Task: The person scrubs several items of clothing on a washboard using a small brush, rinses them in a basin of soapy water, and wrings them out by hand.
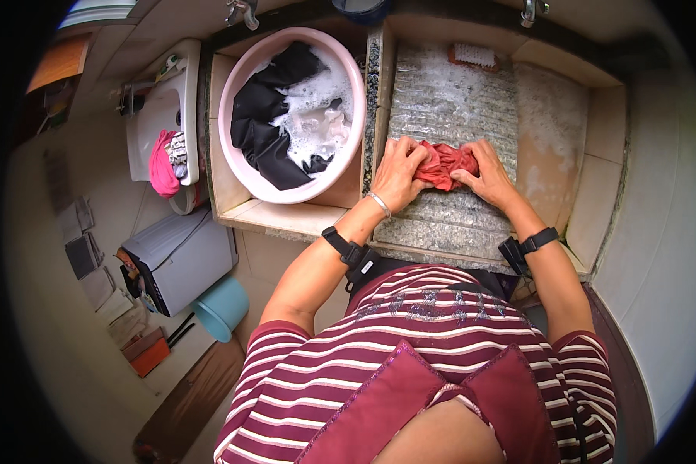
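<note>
A bunched red cloth lies over the ridged stone washboard of a laundry sink. My left hand grips its left end, with fingers curled into the fabric. At the other end, my right hand pinches the cloth between thumb and fingers. Wet streaks and some suds show on the ridges beyond my hands. A scrubbing brush rests bristles up near the far end of the board. How much of the cloth is tucked under my fingers is hidden.
Left of the washboard, a pink basin holds black and pale cloths in suds. Taps project from the back wall. Further left are a white washbasin with a pink cloth, a grey washing machine and a blue bucket.
</note>
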The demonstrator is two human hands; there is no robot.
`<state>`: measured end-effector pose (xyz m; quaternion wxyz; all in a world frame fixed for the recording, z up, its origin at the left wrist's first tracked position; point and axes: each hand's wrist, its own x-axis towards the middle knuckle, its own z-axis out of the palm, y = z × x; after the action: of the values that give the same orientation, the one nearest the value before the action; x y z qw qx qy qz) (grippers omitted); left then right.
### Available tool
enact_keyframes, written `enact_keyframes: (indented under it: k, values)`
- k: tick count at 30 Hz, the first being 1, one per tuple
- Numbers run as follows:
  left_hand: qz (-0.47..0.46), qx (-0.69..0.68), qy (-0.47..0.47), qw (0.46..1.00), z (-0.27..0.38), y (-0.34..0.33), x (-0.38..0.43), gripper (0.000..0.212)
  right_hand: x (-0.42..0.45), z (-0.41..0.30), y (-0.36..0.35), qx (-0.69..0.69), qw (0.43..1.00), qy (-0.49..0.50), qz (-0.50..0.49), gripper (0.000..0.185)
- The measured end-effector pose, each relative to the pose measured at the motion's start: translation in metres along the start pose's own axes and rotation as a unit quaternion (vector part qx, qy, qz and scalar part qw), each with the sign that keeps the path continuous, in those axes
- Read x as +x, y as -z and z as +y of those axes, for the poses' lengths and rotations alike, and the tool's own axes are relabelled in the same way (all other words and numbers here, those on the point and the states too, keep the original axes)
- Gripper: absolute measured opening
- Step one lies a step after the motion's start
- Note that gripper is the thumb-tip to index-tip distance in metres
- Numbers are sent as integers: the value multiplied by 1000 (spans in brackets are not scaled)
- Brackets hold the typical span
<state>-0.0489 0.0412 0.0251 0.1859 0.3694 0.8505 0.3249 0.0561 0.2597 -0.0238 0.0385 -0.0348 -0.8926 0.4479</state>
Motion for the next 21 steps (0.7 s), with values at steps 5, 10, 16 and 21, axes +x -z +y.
enact_keyframes:
  k: [5,10,16,21]
  values:
    - [133,-293,161,933,-11,14,-10,28,-24,0,40,118,970,-169,126,36]
    - [200,-560,154,789,30,52,-17,31,-39,29,92,113,938,-310,104,31]
    - [221,-618,89,749,99,59,-13,26,-2,-60,73,-34,996,63,62,43]
    - [221,-610,58,759,112,73,-20,23,20,-77,58,342,937,-63,-44,69]
